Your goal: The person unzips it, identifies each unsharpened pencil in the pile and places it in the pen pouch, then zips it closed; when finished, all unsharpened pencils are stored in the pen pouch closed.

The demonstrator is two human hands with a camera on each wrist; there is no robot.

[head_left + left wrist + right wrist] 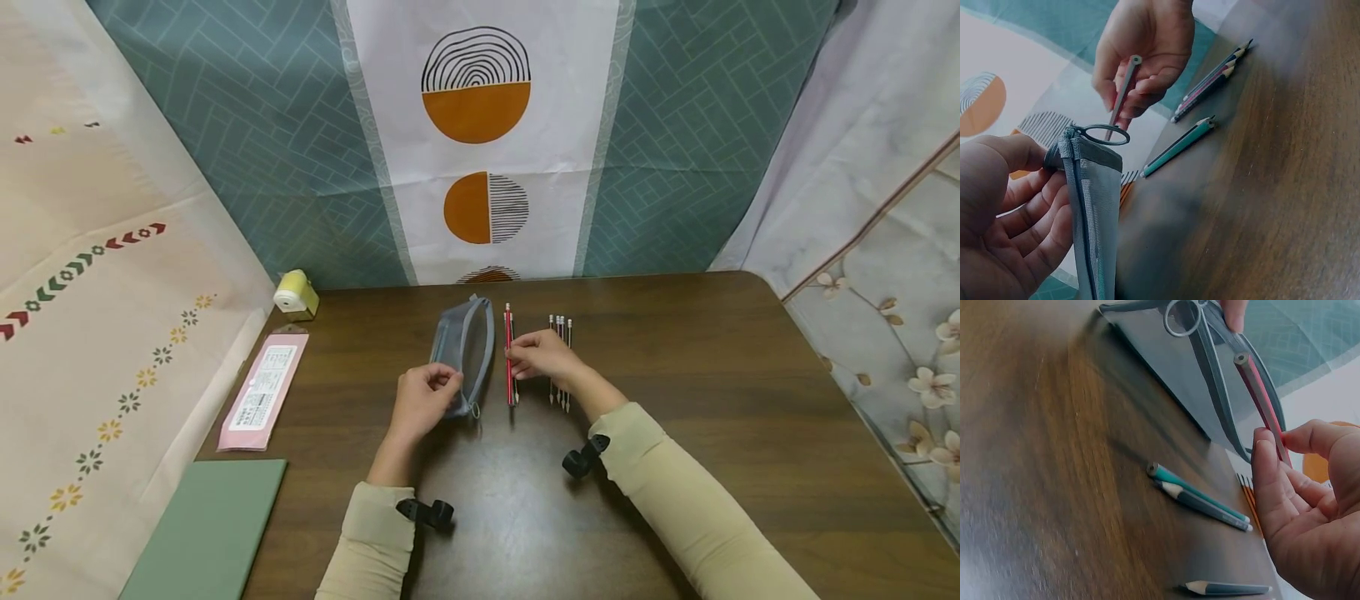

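A grey mesh pencil case (450, 329) lies on the table with its zipped mouth spread. At its near edge my left hand (422, 402) pinches the rim between thumb and fingers, close to the ring-shaped zip pull (1105, 134). Just right of the case, my right hand (546, 354) holds a red pencil (1261, 394) between thumb and fingertips, its flat unsharpened end facing me. Beneath it on the table lie a green pencil (1204, 499) and a dark pencil (1210, 511), side by side. Several more dark pencils (1213, 81) lie in a row farther right, partly behind the right hand.
On the table's left side stand a yellow and white pencil sharpener (297, 296), a pink package (262, 392) with a white label, and a green flat board (206, 529). A patterned cloth (480, 158) hangs along the far edge of the wooden table (712, 375).
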